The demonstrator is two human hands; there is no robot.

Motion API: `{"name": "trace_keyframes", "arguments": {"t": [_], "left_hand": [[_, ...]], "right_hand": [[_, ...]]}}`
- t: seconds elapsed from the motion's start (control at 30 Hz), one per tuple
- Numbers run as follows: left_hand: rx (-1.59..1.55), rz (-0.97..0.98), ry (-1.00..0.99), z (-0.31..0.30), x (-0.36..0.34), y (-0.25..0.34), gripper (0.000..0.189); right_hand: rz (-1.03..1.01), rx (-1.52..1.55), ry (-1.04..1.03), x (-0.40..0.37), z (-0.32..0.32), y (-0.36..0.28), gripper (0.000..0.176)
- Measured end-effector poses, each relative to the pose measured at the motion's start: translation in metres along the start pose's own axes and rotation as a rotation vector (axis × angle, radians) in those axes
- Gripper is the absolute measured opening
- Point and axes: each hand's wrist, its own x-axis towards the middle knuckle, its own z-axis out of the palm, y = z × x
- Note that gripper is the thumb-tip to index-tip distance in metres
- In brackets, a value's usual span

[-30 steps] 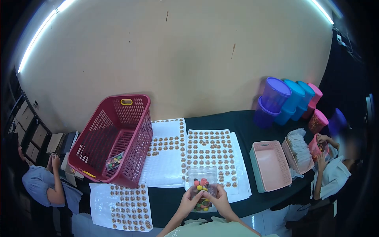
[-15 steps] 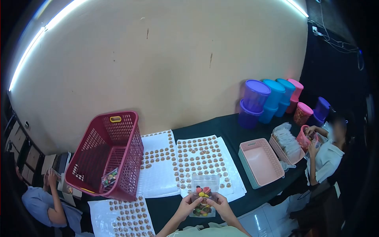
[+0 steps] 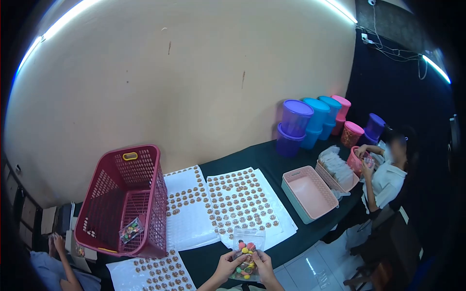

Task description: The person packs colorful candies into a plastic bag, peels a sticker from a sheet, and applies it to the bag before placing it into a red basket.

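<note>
A clear zip pouch [image 3: 249, 236] filled with colourful round sweets is upright before me, at the table's front edge. My left hand [image 3: 227, 266] grips its left side, thumb laid across the front. On the other side my right hand [image 3: 265, 267] pinches the pouch, its thumb close to the left one. Between the thumbs a small brownish round sticker partly shows on the pouch. Just behind the pouch lies a white sheet of round stickers [image 3: 240, 200]. Another sticker sheet [image 3: 187, 225] is to its left, and a third sheet [image 3: 155, 272] lies nearer me.
A tall maroon basket [image 3: 156, 213] at left holds one filled packet [image 3: 131, 230]. Right of the sheets stand a pink-and-green basket [image 3: 290, 194] and a basket of clear pouches [image 3: 336, 165]. Lidded tubs [image 3: 296, 119] are stacked behind. Co-workers sit at right [image 3: 386, 182] and left [image 3: 46, 266].
My view has turned to the right, so the table's things appear farther left. Both hands stay on the pouch, which sits slightly lower in view.
</note>
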Motion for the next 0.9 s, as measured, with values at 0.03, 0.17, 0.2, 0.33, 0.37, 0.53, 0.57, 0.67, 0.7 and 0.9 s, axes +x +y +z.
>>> {"name": "trace_keyframes", "arguments": {"t": [0.03,0.17,0.2,0.33,0.37,0.53,0.57,0.67,0.7,0.9], "left_hand": [[-0.01,-0.018,0.006,-0.003,-0.001,0.0,0.023],[-0.015,-0.037,0.05,-0.019,-0.003,-0.008,0.022],[-0.009,-0.028,0.067,-0.022,-0.004,-0.007,0.022],[-0.057,0.003,0.115,-0.037,-0.015,-0.009,0.022],[-0.026,0.037,0.13,-0.044,-0.018,-0.01,0.021],[-0.168,0.048,0.229,-0.062,-0.046,-0.019,0.021],[-0.18,0.087,0.239,-0.065,-0.051,-0.019,0.021],[-0.19,0.143,0.231,-0.073,-0.061,-0.015,0.021],[-0.189,0.151,0.233,-0.074,-0.062,-0.015,0.021],[-0.23,0.123,0.225,-0.078,-0.07,-0.019,0.022]], "right_hand": [[0.069,0.122,0.041,-0.005,0.007,-0.001,0.028],[0.096,0.314,0.16,-0.005,0.025,0.024,0.021],[0.087,0.321,0.202,-0.006,0.03,0.028,0.02],[0.211,0.199,0.085,-0.023,0.048,0.012,0.017],[0.218,0.198,0.088,-0.022,0.05,0.021,0.017],[0.121,-0.027,-0.049,-0.026,0.062,0.039,0.014],[0.177,-0.039,-0.098,-0.029,0.063,0.039,0.022],[0.154,-0.024,-0.177,-0.037,0.071,0.033,0.021],[0.149,-0.044,-0.187,-0.039,0.072,0.032,0.021],[0.157,-0.008,-0.188,-0.039,0.067,0.045,0.02]]}}
